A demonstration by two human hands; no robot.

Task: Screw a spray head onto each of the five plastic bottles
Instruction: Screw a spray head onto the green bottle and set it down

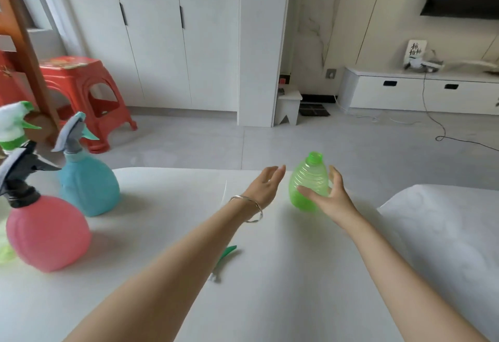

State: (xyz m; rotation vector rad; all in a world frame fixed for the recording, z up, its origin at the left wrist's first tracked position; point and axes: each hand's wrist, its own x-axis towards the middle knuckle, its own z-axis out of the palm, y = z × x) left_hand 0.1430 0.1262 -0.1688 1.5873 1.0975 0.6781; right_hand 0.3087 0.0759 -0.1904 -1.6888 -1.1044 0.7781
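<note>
A green ribbed bottle (307, 182) with no spray head stands near the far edge of the white table (270, 274). My right hand (328, 197) wraps around its right side and holds it. My left hand (266, 183) hovers open just left of the bottle, not touching it. A green spray head (222, 259) lies on the table under my left forearm, partly hidden. At the left stand a pink bottle (47, 233) with a black and grey head, a blue bottle (87, 183) with a grey head, and a green and white spray head (14, 125) on a bottle cut off by the frame edge.
A white cushion or seat (445, 233) lies to the right of the table. Beyond the table is grey floor with a red plastic stool (86, 98) at the left, white cabinets behind, and a cable (437, 125) across the floor at the right.
</note>
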